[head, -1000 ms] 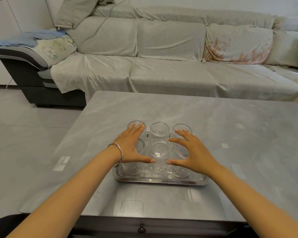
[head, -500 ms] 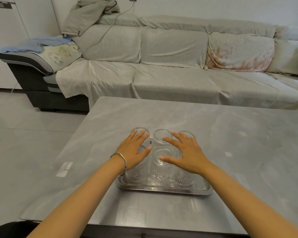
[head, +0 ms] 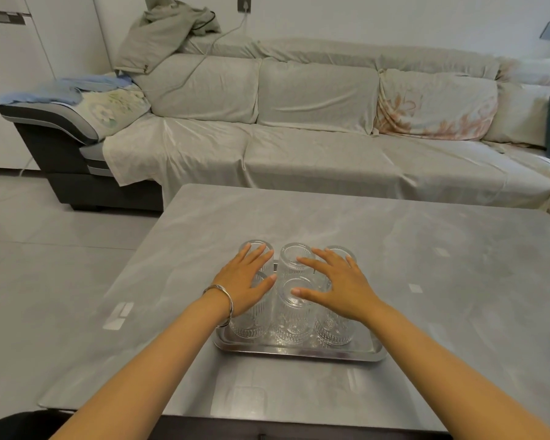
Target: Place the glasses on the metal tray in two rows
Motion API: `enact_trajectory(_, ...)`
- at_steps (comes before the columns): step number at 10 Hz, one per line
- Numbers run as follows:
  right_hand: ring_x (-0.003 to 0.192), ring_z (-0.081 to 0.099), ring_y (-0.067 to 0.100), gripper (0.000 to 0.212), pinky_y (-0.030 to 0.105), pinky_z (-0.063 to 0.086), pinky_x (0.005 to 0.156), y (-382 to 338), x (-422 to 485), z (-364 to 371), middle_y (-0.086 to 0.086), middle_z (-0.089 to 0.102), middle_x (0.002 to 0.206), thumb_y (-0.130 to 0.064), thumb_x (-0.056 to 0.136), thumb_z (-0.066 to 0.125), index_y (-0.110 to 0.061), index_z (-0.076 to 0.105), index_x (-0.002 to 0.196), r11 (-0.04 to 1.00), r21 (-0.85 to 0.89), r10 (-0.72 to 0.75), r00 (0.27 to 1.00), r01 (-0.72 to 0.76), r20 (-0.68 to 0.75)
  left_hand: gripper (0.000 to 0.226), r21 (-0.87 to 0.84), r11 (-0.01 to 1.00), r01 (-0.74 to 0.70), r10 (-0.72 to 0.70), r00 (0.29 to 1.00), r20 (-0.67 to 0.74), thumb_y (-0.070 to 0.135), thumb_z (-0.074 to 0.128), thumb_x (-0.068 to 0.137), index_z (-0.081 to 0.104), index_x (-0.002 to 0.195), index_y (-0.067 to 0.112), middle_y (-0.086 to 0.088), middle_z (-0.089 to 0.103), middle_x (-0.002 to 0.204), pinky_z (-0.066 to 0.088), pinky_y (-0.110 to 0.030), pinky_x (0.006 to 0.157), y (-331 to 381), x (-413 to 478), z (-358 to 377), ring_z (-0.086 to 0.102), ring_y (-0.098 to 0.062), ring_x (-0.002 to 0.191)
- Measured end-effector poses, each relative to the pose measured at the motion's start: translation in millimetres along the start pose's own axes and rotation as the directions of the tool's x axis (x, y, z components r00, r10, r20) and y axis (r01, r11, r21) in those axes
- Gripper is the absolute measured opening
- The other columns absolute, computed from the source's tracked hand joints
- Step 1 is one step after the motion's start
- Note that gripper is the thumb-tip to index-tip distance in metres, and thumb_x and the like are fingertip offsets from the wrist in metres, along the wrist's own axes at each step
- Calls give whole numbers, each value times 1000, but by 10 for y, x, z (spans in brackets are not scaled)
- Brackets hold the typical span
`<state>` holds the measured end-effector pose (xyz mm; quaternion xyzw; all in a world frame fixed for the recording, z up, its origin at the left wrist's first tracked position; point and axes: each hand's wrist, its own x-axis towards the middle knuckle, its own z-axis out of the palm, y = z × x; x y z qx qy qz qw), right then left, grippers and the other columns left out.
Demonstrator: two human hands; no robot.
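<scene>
- Six glasses [head: 291,308] stood in two rows on the metal tray [head: 299,352], near the table [head: 426,265] front edge.
- Judged rigid, fragile and slippery; the ribbed side walls offered the best grip.
- Left hand [head: 243,279] and right hand [head: 338,285] lay spread flat over the rims, gripping nothing.
</scene>
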<state>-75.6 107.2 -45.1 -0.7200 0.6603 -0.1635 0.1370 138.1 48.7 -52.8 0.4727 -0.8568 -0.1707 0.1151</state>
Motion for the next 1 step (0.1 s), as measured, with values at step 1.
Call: enact_trajectory(1, 147, 11, 17, 78, 48, 3, 119, -61, -32, -65, -7, 17, 159, -77, 72, 44, -44, 30, 141, 1000, -3, -2, 999, 2, 50, 61, 22, 1000, -11, 10, 1000, 20, 51, 30, 91, 14, 145, 26, 5, 7, 158, 11, -39, 118, 30, -13, -27, -4, -16, 145)
